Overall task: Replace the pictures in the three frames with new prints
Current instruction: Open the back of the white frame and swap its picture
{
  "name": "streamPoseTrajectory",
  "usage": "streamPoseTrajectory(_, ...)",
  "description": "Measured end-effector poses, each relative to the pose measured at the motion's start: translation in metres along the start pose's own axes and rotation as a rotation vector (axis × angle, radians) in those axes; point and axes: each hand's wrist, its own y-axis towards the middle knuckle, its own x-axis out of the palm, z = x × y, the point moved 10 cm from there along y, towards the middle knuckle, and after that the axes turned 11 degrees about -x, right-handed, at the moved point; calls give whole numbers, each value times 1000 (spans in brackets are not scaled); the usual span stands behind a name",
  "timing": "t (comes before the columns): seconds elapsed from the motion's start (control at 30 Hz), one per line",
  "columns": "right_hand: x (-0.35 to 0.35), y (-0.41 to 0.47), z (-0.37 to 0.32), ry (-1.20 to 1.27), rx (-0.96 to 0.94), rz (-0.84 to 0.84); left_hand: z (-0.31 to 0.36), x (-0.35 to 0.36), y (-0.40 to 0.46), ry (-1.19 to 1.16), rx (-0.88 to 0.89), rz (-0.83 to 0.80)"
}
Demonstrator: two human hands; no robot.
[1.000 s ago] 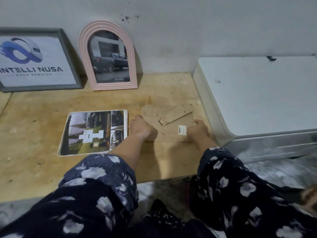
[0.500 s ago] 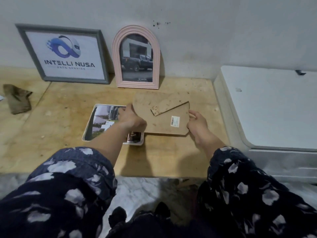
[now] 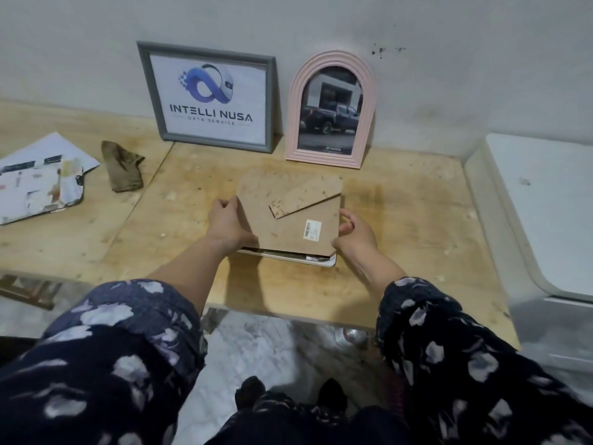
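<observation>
Brown fibreboard, the backing board, lies over a white frame near the middle of the wooden table, with only the frame's near edge showing beneath it. The board bears a small white barcode label near its right edge; its print is too small to read. A cut-out stand flap runs slantwise across the board, rising toward the far right corner. The board sits nearly square to the table edge, turned slightly clockwise.

The left hand grips the board's left edge, fingers curled round it with the thumb on top. The right hand holds the right edge, fingers bent against the side and the thumb at the near corner.

Against the wall lean a grey frame reading "INTELLI NUSA DATA SERVICE" under a blue loop logo, and a pink arched frame showing a dark pickup with "TOYOTA" printed below. Far left lie loose prints and a brown rag.
</observation>
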Motion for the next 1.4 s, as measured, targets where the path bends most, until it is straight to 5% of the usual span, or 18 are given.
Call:
streamPoseTrajectory(0.63,21,-4,13,-247,0,61,-8,18,16,86,123,-42)
streamPoseTrajectory(1.4,18,-4,8,-681,43,-236,-10,23,20,229,41,-102)
